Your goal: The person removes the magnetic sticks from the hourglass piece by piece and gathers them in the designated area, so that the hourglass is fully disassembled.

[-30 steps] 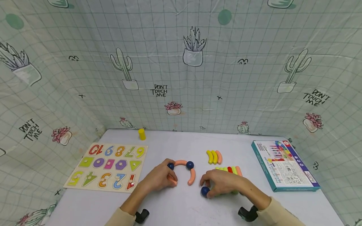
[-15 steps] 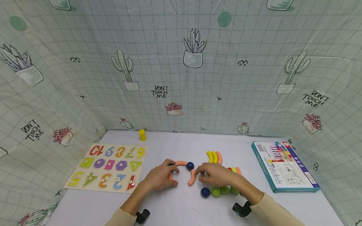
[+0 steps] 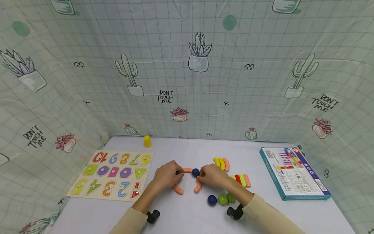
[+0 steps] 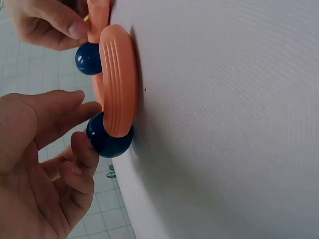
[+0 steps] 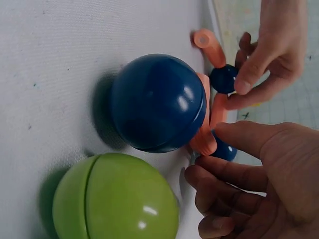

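Note:
Two blue balls and three curved orange rods form an arch on the white table. My left hand pinches the arch's left blue ball between thumb and fingers. From that ball a curved orange rod runs toward me. My right hand has its fingertips around the right blue ball, right where another curved orange rod meets it. An orange rod bridges the two balls. In front of my right hand sits a loose blue ball beside a green ball.
Yellow and orange curved rods lie behind my right hand, with straight coloured rods to its right. A number puzzle board lies left, a boxed set right. A yellow cylinder stands at the back.
My right hand has left the loose blue ball and moved left to the arch's right ball. My left hand has shifted from the left rod up to the left ball.

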Available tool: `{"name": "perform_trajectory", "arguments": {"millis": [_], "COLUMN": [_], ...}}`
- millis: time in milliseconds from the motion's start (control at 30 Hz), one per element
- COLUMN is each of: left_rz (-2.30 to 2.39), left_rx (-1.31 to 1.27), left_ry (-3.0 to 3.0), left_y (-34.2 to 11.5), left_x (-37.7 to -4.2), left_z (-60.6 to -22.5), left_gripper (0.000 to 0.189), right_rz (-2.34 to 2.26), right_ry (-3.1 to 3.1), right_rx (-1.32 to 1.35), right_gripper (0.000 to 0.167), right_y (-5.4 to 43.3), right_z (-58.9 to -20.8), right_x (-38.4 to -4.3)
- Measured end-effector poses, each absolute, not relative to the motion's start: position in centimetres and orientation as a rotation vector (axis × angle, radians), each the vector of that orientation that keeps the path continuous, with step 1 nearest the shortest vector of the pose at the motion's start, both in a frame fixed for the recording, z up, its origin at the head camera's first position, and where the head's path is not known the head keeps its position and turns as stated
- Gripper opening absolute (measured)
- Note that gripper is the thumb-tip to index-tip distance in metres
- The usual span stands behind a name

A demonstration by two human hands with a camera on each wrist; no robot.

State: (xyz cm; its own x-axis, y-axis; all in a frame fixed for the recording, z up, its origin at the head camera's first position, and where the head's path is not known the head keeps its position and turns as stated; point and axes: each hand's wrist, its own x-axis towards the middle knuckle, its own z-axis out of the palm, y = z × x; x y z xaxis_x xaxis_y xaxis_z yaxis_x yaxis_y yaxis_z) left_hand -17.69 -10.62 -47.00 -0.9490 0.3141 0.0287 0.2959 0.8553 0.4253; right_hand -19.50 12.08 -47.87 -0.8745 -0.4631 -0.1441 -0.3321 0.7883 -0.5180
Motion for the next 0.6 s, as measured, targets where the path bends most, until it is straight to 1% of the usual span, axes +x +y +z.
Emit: {"name": "perform_trajectory", "arguments": {"millis": [100, 333, 500, 600], "left_rz": [0.666, 0.665, 0.684, 0.743], "left_rx": [0.47, 0.429, 0.37, 0.372], "left_ry": [3.005, 3.031, 3.015, 2.973], "left_y": [-10.8, -11.2, -11.2, -11.3], "left_x": [-17.8, -17.8, -17.9, -17.8], "left_z": [-47.2, -47.4, -47.4, -47.3], "left_gripper": [0.009, 0.006, 0.007, 0.008], "right_rz": [-0.722, -0.721, -0.687, -0.654], "right_ry": [2.713, 2.702, 2.746, 2.784], "right_rx": [-0.601, -0.622, -0.637, -0.705], "right_gripper": [0.016, 0.016, 0.022, 0.023], "right_y": [11.9, 11.8, 11.4, 10.6], "right_z": [-47.8, -47.6, -47.5, -47.0], "right_x": [-19.6, -19.8, -20.1, -19.8]}}
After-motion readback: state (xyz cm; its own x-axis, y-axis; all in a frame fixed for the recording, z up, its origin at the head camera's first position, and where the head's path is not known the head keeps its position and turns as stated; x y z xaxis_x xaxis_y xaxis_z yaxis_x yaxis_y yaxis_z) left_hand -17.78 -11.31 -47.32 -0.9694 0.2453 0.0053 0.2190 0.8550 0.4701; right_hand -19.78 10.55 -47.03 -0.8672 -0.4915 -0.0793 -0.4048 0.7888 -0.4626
